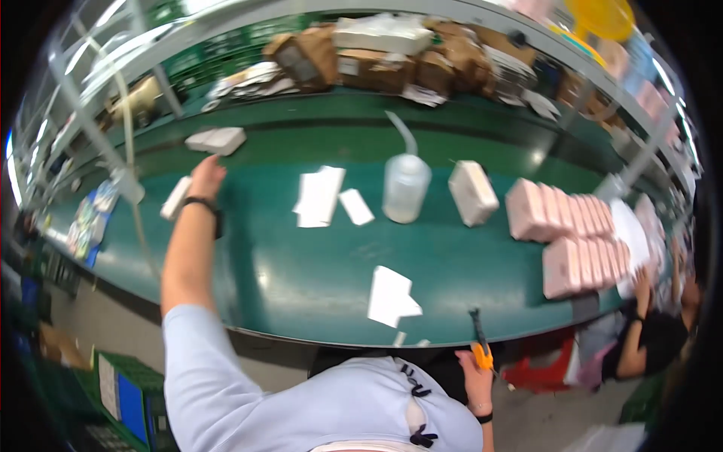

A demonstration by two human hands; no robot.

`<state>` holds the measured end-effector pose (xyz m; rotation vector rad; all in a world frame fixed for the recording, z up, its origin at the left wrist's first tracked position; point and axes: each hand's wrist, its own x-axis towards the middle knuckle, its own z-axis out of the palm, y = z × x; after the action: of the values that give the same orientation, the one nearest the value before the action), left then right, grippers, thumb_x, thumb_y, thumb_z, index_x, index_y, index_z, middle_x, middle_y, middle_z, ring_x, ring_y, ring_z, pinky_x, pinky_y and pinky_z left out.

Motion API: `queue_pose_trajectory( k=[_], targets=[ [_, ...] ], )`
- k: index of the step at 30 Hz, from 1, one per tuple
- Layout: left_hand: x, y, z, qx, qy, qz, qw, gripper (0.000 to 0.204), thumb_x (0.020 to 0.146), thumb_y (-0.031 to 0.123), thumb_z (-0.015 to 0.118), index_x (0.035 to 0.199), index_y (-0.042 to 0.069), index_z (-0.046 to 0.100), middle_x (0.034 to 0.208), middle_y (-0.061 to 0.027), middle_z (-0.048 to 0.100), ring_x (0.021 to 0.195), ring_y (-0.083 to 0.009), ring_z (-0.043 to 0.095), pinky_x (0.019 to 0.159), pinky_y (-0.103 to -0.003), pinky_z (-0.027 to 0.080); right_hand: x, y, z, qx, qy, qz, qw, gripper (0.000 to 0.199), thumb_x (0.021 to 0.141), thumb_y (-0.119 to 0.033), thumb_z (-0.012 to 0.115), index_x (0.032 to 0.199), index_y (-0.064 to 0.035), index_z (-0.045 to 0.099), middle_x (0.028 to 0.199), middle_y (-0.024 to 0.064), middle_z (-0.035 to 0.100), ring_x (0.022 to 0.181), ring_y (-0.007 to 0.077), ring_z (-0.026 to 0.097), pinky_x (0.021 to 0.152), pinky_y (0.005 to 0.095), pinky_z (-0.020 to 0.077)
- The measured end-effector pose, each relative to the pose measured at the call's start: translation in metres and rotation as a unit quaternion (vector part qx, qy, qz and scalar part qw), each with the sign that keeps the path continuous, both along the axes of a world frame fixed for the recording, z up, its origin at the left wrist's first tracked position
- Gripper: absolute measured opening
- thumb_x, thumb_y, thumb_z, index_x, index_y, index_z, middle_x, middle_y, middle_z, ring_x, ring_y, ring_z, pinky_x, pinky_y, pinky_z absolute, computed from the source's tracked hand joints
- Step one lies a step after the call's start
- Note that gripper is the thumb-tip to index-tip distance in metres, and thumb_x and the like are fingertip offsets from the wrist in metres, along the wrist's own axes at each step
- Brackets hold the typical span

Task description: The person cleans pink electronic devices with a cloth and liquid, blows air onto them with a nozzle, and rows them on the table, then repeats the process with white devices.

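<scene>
Left arm at full reach toward a white box, upper left of frame; right hand low with a cutter.

Left hand [205, 178] is extended, fingers loosely spread, holding nothing, just short of the white box [217, 139] lying flat on the green table [301, 271]. Right hand [477, 377], bottom centre-right, is closed around an orange-handled cutter [479, 339], tip pointing up at the table edge. Risk: at this stretch the fingertips may push the box away; the unwatched cutter could catch the table edge.

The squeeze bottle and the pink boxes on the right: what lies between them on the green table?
In the head view, one white box lies between the bottle and the pink boxes, on the table, touching neither.
</scene>
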<state>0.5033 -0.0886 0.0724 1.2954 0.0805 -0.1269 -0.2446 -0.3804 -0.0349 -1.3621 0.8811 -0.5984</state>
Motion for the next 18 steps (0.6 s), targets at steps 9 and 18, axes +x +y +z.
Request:
queue_pose_trajectory(
  k=[9, 18],
  targets=[
    [0.065, -0.075, -0.008, -0.017, 0.105, 0.131, 0.986, 0.05, 0.089, 0.025, 0.069, 0.13, 0.0, 0.052, 0.122, -0.0156, 0.057, 0.096, -0.0272, 0.059, 0.073, -0.038, 0.05, -0.018, 0.004, -0.027, -0.278, -0.004, -0.345, 0.897, 0.035, 0.105, -0.024, 0.046, 0.125, 0.0033, 0.056, 0.102, 0.0091, 0.066, 0.074, 0.0115, 0.059, 0.068, 0.0238, 0.0463],
    [0.148, -0.072, -0.046, -0.059, 0.129, 0.1, 0.985, 0.046, 0.088, 0.03, 0.069, 0.131, 0.019, 0.053, 0.125, -0.0058, 0.061, 0.11, -0.0245, 0.059, 0.081, -0.039, 0.049, -0.01, 0.018, 0.09, -0.308, -0.07, -0.333, 0.889, 0.042, 0.099, -0.031, 0.05, 0.119, 0.0048, 0.06, 0.111, 0.0106, 0.062, 0.091, 0.0241, 0.059, 0.084, 0.0345, 0.048]
  ],
)
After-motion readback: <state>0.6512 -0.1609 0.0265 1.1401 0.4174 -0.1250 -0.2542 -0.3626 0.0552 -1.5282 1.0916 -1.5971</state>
